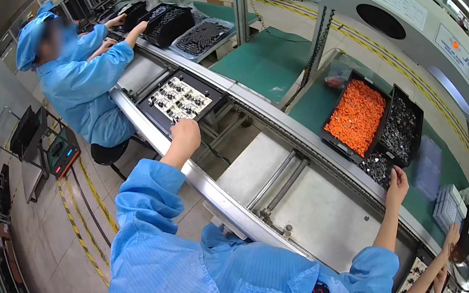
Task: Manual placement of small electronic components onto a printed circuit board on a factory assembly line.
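Note:
My left hand is at the near edge of a black tray on the conveyor line, its fingers curled together. Whatever those fingers hold, if anything, is too small to tell. In that tray lie several cream-white blocks fitted with small black parts. My right hand is stretched out to the right, fingertips pinched together beside a heap of small dark and silvery parts. I cannot make out what is between its fingers.
A black bin of orange parts and a bin of dark parts stand on the green bench. A co-worker in blue works at the far left; another person's hands show at the lower right. A metal rail runs between.

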`<state>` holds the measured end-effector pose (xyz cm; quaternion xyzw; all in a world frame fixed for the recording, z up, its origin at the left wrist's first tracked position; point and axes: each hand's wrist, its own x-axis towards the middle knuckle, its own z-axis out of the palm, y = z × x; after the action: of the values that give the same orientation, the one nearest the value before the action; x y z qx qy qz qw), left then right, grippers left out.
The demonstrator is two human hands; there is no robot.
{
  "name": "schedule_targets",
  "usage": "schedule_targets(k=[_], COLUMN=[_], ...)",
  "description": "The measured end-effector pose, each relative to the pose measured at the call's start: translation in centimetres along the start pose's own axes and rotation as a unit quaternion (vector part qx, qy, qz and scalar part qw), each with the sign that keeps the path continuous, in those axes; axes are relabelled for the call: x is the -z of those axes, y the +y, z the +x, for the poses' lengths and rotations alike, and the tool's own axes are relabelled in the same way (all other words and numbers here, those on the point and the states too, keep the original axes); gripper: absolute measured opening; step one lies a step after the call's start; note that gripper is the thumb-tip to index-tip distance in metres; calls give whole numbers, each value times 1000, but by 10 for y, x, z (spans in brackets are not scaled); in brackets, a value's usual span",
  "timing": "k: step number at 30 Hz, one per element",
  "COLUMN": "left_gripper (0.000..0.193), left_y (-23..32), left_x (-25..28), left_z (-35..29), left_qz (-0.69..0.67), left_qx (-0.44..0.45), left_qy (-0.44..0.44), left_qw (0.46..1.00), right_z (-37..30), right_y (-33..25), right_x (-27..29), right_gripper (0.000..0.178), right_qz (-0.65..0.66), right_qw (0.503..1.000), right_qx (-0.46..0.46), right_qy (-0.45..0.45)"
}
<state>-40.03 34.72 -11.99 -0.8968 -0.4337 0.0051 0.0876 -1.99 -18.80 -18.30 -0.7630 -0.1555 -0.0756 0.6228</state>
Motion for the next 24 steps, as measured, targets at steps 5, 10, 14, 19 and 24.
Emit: schedule_targets(k=[5, 10, 14, 19, 24], left_gripper=[21, 20, 19, 20, 24], left_y=[40, 75, 111, 174, 231], left_x=[32, 45, 50, 82, 89], left_z=[-32, -56, -82, -110, -131], left_qz=[62, -18, -58, -41, -82], left_qx=[-84, -162, -302, -446, -562], left_qy=[-69, -97, -140, -227, -305], left_qw=[992, 982, 941, 865, 764], right_z=[4, 5, 0, 0, -3], right_y=[20, 28, 7, 6, -7], right_x=[4, 8, 2, -2, -7], right_gripper=[15, 16, 19, 17, 17], right_qz=[0, 75, 136, 127, 165], right_qw=[1000, 996, 989, 990, 984], right_qx=[-16, 12, -17, -36, -50], right_qy=[27, 54, 53, 41, 53])
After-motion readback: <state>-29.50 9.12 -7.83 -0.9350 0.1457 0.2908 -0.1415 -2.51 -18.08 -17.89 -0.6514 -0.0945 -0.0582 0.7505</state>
